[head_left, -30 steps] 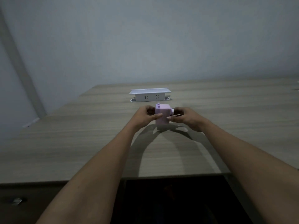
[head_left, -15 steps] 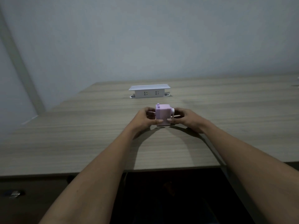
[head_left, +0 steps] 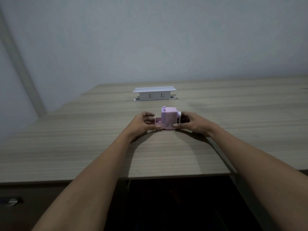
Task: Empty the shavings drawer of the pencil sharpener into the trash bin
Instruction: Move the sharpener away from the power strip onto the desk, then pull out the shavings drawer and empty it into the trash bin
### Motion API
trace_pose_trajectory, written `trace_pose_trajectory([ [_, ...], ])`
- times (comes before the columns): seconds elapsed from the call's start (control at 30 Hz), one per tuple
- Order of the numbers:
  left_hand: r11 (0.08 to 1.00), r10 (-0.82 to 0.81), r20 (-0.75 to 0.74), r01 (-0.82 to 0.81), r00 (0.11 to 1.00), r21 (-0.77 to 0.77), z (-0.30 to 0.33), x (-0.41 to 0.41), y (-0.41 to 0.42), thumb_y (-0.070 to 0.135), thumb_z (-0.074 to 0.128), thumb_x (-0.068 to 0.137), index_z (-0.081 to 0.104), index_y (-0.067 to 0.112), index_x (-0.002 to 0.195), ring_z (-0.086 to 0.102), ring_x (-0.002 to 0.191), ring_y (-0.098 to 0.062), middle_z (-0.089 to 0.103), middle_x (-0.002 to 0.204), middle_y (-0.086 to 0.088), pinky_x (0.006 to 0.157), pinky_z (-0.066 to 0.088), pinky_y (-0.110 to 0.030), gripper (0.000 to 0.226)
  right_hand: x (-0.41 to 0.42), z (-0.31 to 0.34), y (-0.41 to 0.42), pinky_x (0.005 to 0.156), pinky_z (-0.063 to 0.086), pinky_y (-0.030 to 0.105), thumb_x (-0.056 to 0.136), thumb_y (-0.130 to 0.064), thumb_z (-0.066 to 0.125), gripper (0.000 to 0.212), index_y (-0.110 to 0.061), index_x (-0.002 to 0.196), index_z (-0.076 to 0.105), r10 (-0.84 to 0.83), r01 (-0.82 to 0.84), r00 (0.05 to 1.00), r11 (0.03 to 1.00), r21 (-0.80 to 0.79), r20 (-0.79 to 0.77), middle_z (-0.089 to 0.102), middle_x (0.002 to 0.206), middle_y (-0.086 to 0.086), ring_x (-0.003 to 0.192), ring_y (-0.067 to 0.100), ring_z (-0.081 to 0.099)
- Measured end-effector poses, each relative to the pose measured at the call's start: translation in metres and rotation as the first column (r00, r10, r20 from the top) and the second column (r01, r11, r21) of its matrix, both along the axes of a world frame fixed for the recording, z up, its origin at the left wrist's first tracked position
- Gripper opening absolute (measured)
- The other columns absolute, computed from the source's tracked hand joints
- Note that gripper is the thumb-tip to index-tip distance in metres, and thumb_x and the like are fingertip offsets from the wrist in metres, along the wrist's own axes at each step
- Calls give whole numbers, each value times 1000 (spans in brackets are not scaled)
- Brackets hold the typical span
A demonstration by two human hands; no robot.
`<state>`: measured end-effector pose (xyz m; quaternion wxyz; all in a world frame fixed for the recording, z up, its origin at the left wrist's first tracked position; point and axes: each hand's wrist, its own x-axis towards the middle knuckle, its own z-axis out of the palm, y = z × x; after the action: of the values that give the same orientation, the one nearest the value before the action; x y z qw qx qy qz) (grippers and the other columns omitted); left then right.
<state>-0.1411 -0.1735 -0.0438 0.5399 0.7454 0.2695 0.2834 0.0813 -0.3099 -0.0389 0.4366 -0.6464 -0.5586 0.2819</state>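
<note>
- far left, low: small metallic thing (head_left: 12,201) under the desk edge, too dim to identify.
- left hand (head_left: 141,125) pinching the shavings drawer (head_left: 158,121), pulled partway out of the sharpener's left side; contents unreadable.
- lilac pencil sharpener (head_left: 169,117) upright on the wooden desk (head_left: 83,147), between both hands.
- right hand (head_left: 194,124) clamped on the sharpener's right side, crank (head_left: 179,114) mostly hidden.
- beyond, white socket box (head_left: 154,94).
- below the desk, darkness only.

Left hand (head_left: 141,123) grips drawer (head_left: 158,121) protruding from sharpener (head_left: 169,116).
</note>
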Motion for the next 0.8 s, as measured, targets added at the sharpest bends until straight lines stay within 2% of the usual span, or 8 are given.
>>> trace_pose_trajectory([
  [0.17,999,48,1,-48,999,-9,1,-31,14,-3,85,74,53,0,135,69,104,-24,67,125,-20,81,60,-22,69,1,2,-2,111,46,43,76,-23,88,64,-12,134,63,-11,10,999,1000,-27,-31,73,125,4,120,21,67],
  [0.3,996,83,38,-84,996,6,9,-49,19,-2,85,75,53,1,136,67,114,-27,65,128,-18,85,59,-23,70,2,13,-7,103,53,39,74,-14,89,70,-6,136,59,-48,49,996,999,5,-78,73,123,10,119,27,68],
  [0.47,994,78,110,-85,991,61,42,-51,22,-2,85,74,56,2,137,63,124,-32,65,132,-20,96,57,-31,69,-1,53,-18,105,48,32,74,-21,89,74,-7,140,57,-57,57,998,994,91,-5,63,135,4,126,19,60],
  [0.6,992,36,135,-52,990,117,72,-40,8,3,87,74,59,3,136,65,123,-29,67,131,-15,105,53,-37,68,-9,85,-28,108,47,31,71,-28,91,75,-9,137,61,-55,49,998,987,156,31,67,132,1,124,14,61],
  [0.8,979,-106,136,79,985,189,101,1,-44,1,86,76,59,1,136,68,119,-24,69,128,-13,88,58,-21,65,-9,108,-56,109,49,35,71,-21,91,71,-6,135,63,-75,78,997,979,189,-23,72,126,5,118,15,68],
])
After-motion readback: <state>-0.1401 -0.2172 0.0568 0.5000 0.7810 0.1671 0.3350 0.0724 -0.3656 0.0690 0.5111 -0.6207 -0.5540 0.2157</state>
